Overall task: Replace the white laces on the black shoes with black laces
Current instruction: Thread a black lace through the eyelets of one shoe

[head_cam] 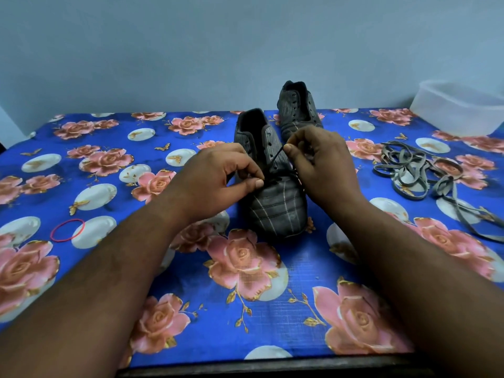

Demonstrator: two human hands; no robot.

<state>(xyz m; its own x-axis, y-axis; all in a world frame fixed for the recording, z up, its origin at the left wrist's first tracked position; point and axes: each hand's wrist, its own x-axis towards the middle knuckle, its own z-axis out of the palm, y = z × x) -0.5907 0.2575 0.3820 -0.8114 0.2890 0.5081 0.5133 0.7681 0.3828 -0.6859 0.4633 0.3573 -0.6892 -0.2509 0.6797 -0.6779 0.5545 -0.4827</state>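
A black shoe (272,186) stood near the middle of a table, toe toward the camera, its tongue pulled up. A thin black lace (276,156) ran through its lowest eyelets, just above the toe cap. The left hand (218,181) pinched one end of that lace between thumb and forefinger at the shoe's left side, fingers curled. The right hand (321,162) pinched the other end between thumb and fingertips, lifting it taut from the eyelets up and to the right. Both bare forearms reached in from the bottom edge.

The second shoe (298,107) stood just behind and to the right, its eyelets without laces, apart from the first. Well to the right lay the removed laces (420,170), greyish-white, in a loose tangled heap. Beyond them, in the far right corner, sat a clear plastic tub (458,107). A red rubber band (67,230) lay flat at the left. A blue cloth (308,271) printed with pink roses covered the table.
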